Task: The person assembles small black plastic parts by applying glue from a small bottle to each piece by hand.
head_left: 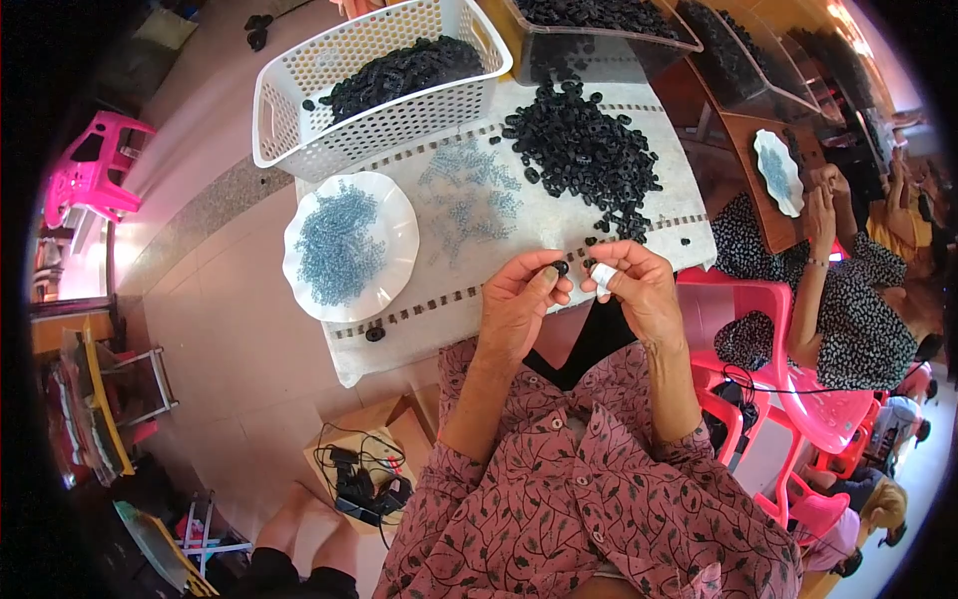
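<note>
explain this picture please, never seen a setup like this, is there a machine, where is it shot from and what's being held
There is no machine, just a person working bare-handed. This single picture comes from a wide camera worn on the head, looking down, so straight edges bend near the rim. On the cloth-covered table are a white plate of small bluish pieces, more of those scattered beside it, a heap of black pieces and a white basket with black ones inside. The left hand holds a small black piece between its fingers. The right hand is close by, with something white at its fingertips; whether it holds anything else is hard to tell.
</note>
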The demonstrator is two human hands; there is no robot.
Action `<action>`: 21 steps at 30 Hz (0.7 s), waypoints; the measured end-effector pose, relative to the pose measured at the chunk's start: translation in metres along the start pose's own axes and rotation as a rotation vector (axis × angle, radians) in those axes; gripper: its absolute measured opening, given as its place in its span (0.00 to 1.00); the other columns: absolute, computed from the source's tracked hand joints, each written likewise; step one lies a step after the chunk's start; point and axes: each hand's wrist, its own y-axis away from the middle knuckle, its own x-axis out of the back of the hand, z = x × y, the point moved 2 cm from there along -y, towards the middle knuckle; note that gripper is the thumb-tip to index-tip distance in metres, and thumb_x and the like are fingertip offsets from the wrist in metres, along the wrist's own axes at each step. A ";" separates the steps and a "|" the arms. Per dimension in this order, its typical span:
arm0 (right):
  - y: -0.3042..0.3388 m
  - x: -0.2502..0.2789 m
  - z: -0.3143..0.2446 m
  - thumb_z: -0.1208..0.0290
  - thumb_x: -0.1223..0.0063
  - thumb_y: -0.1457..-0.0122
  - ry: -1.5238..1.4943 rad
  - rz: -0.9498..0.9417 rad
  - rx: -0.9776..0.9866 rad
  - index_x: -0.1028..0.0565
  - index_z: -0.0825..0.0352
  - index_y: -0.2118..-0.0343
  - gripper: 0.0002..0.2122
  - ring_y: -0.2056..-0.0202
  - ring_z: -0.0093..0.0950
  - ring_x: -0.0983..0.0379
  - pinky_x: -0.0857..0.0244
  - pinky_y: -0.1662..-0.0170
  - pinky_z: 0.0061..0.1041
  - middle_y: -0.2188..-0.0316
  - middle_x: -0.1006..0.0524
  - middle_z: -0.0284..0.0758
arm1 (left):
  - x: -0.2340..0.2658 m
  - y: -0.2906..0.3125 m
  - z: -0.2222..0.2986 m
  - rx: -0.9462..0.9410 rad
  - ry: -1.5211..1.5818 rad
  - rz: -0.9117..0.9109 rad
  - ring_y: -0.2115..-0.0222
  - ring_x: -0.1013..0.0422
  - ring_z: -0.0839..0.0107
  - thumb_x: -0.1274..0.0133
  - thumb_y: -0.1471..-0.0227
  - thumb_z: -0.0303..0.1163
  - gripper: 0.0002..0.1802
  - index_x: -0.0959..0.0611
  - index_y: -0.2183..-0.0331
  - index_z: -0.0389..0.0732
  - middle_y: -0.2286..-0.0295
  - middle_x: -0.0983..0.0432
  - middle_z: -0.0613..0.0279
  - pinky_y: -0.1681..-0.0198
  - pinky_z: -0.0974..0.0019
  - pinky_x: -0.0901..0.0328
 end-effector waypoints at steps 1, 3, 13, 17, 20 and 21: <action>0.001 0.000 0.000 0.80 0.49 0.45 -0.002 -0.002 -0.001 0.26 0.71 0.60 0.09 0.70 0.20 0.25 0.36 0.72 0.14 0.68 0.22 0.35 | -0.001 0.000 0.000 -0.001 -0.001 0.002 0.69 0.28 0.74 0.51 0.45 0.22 0.12 0.24 0.58 0.31 0.66 0.25 0.57 0.66 0.72 0.33; 0.003 -0.001 0.001 0.81 0.48 0.46 0.000 -0.016 0.021 0.25 0.71 0.61 0.09 0.70 0.20 0.25 0.36 0.71 0.14 0.69 0.22 0.35 | -0.003 0.001 -0.001 -0.003 0.006 -0.005 0.69 0.28 0.74 0.51 0.45 0.23 0.12 0.24 0.57 0.32 0.66 0.25 0.58 0.66 0.72 0.33; 0.009 -0.006 -0.001 0.83 0.46 0.47 0.131 0.010 0.110 0.24 0.71 0.65 0.07 0.72 0.16 0.28 0.36 0.70 0.13 0.73 0.22 0.32 | -0.006 0.002 -0.005 0.048 0.066 -0.060 0.70 0.29 0.75 0.52 0.44 0.24 0.12 0.23 0.57 0.33 0.70 0.25 0.60 0.67 0.73 0.33; 0.014 -0.013 -0.010 0.84 0.47 0.48 0.133 0.013 0.094 0.25 0.72 0.65 0.07 0.72 0.16 0.27 0.35 0.68 0.14 0.72 0.22 0.33 | -0.008 0.003 -0.004 0.040 0.014 -0.058 0.72 0.29 0.74 0.53 0.44 0.22 0.12 0.23 0.58 0.32 0.72 0.25 0.60 0.68 0.73 0.33; 0.015 -0.016 -0.011 0.85 0.48 0.48 0.124 0.033 0.079 0.25 0.72 0.64 0.07 0.72 0.17 0.27 0.34 0.67 0.14 0.72 0.22 0.34 | -0.009 0.003 -0.004 0.024 -0.024 -0.056 0.72 0.29 0.75 0.54 0.44 0.21 0.12 0.23 0.58 0.32 0.73 0.25 0.60 0.68 0.74 0.33; 0.015 -0.017 -0.011 0.85 0.48 0.48 0.116 0.043 0.075 0.25 0.72 0.64 0.07 0.72 0.17 0.27 0.34 0.67 0.14 0.72 0.22 0.34 | -0.009 0.003 -0.004 0.014 -0.041 -0.059 0.73 0.29 0.75 0.54 0.45 0.21 0.12 0.23 0.58 0.32 0.73 0.25 0.60 0.69 0.74 0.33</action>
